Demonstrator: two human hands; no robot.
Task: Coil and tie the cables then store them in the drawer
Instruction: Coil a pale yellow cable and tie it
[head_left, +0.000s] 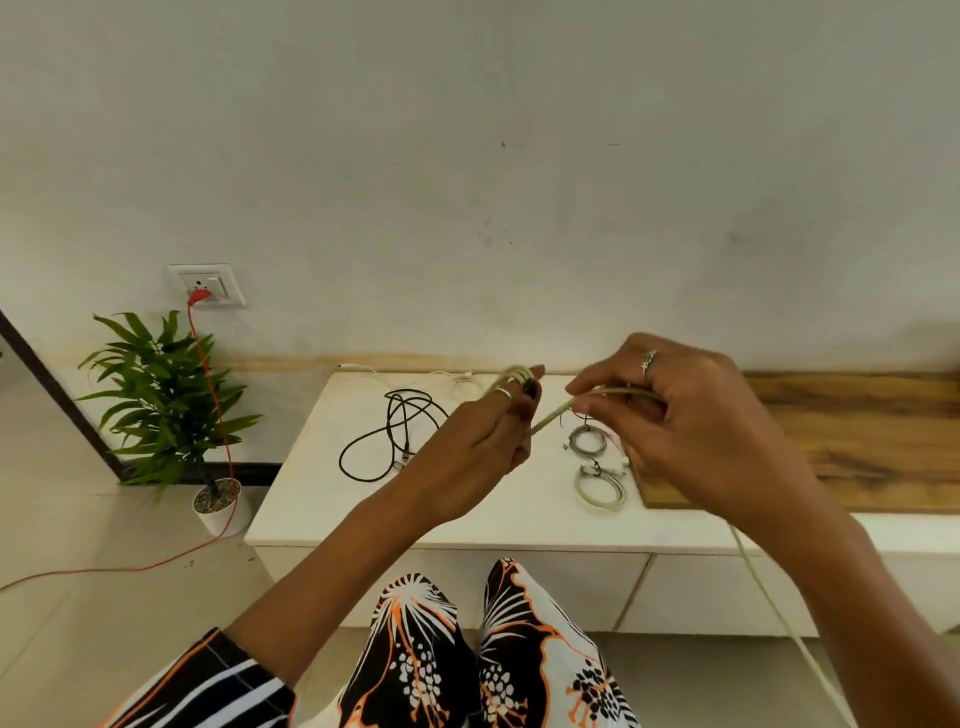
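While the left hand (488, 436) kept small loops of beige cable (550, 418) wound round its raised fingers, the right hand (670, 415) pinched the running strand between thumb and forefinger, both above the white cabinet top (519, 514). Cable looked light, limp, slightly springy; best gripped close to the coil. Two tied grey coils (589, 441) lay below the right hand; a loose black cable (389, 436) lay left of them.

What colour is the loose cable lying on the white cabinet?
Black, seen in the head view.
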